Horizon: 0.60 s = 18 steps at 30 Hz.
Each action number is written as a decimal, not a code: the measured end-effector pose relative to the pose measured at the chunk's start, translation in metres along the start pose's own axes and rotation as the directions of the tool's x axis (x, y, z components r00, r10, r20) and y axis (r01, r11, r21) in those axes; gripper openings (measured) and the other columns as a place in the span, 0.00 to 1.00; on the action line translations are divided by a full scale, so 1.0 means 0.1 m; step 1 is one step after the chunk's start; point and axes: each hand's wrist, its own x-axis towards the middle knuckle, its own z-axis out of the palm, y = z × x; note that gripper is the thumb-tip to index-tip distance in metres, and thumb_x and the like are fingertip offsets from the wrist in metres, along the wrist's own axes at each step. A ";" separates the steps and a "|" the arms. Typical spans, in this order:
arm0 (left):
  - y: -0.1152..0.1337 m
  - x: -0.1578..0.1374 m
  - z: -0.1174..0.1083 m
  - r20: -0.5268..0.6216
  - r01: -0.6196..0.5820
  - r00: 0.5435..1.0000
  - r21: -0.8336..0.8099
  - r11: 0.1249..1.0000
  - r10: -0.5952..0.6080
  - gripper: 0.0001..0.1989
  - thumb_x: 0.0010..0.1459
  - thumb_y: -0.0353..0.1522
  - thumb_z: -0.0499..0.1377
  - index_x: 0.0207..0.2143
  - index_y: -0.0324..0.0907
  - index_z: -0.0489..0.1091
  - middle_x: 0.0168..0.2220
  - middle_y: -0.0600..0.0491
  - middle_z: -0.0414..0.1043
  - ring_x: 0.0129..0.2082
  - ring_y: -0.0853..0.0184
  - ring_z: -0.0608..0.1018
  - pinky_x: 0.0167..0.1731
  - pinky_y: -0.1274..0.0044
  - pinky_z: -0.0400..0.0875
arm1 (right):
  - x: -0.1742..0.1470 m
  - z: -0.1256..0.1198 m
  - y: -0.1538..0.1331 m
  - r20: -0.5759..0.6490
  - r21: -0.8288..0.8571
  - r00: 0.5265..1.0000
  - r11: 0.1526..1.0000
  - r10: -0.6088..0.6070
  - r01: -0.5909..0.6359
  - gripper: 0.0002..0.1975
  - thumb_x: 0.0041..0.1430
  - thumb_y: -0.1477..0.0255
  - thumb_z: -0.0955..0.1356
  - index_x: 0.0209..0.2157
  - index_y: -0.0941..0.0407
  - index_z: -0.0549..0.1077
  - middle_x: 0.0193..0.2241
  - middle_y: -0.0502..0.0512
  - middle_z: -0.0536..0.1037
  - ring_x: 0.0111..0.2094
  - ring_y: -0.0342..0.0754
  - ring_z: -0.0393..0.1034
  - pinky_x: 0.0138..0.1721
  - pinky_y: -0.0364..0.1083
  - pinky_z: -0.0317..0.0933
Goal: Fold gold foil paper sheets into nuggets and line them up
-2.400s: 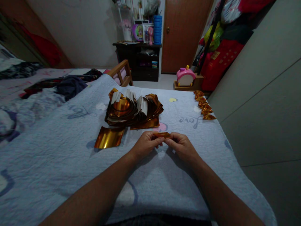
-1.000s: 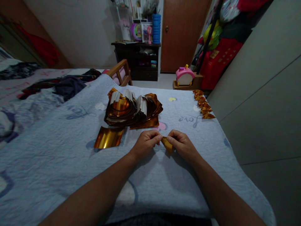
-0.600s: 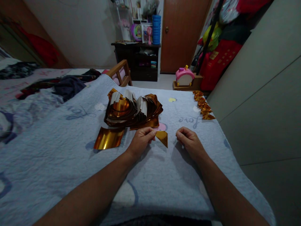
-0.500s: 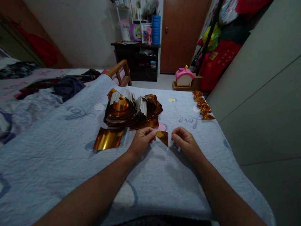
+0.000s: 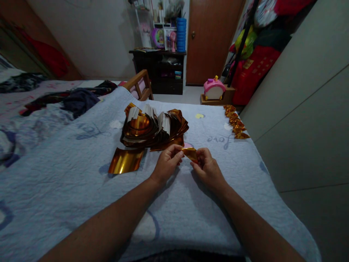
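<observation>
1. Under everything in front of you spreads the blue blanket [image 5: 180, 211], printed with faded lettering and shapes.
2. Beyond its far edge, a dark cabinet [image 5: 166, 78] stands against the wall, beside the brown door [image 5: 215, 43].
3. The pile of gold sheets [image 5: 154, 129] lies on the blanket just beyond your left hand, curled and fanned, with pale backs showing.
4. A row of folded gold pieces [image 5: 235, 122] runs along the blanket's far right edge, well apart from your hands.
5. One loose gold sheet [image 5: 126, 161] lies slightly curved to the left of your left hand, near the pile.
6. Your left hand [image 5: 167, 160] has its grip closed, thumb and fingers pinching one end of the piece.
7. Your right hand [image 5: 208, 169] has its fingers at the other end, thumb lower; you cannot tell whether that grip is closed on it.
8. The small folded gold piece [image 5: 190, 153] is between your hands, above the blanket.
</observation>
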 end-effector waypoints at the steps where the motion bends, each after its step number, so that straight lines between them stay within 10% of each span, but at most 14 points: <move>1: -0.01 0.00 0.00 0.008 -0.017 1.000 0.018 1.000 0.017 0.12 0.56 0.39 0.63 0.39 0.41 0.73 0.29 0.56 0.70 0.27 0.71 0.71 0.27 0.80 0.66 | 0.00 0.00 -0.01 0.001 -0.012 1.000 1.000 0.001 -0.001 0.12 0.54 0.70 0.67 0.40 0.52 0.61 0.27 0.46 0.69 0.26 0.45 0.65 0.29 0.44 0.57; 10: -0.04 -0.01 -0.02 0.040 -0.140 0.990 0.081 0.987 0.137 0.11 0.60 0.35 0.60 0.44 0.42 0.71 0.41 0.51 0.74 0.39 0.66 0.76 0.39 0.77 0.70 | -0.01 -0.01 -0.07 0.094 -0.007 0.996 1.000 -0.010 0.011 0.09 0.56 0.71 0.66 0.39 0.52 0.62 0.26 0.46 0.70 0.26 0.45 0.65 0.29 0.44 0.56; 18: -0.02 -0.01 -0.01 0.049 -0.068 0.997 0.001 0.998 0.067 0.06 0.57 0.33 0.59 0.38 0.42 0.68 0.33 0.56 0.69 0.26 0.74 0.71 0.27 0.80 0.67 | -0.01 -0.03 -0.02 0.046 0.010 0.999 1.000 -0.024 0.023 0.13 0.60 0.68 0.66 0.45 0.52 0.62 0.30 0.48 0.72 0.28 0.45 0.67 0.31 0.44 0.59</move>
